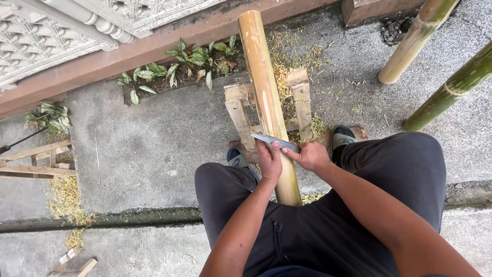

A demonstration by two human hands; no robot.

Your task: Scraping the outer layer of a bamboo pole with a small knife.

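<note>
Outdoors, ground: grey concrete pavement (143,149) fills the frame.
Pole: a yellow bamboo pole (264,87) runs from top centre to the person's lap, resting on a wooden frame (241,110).
Blade: a metal knife (274,142) lies across the pole at centre.
Left hand (269,160): fingers pressing the blade's back.
Right hand (311,155): fingers closed around the handle.

You wear black trousers (328,225) with a small zip at the front, and dark slip-on shoes (342,137) with grey insides; your arms (241,231) and hands (269,160) are bare, no sleeves showing
</note>
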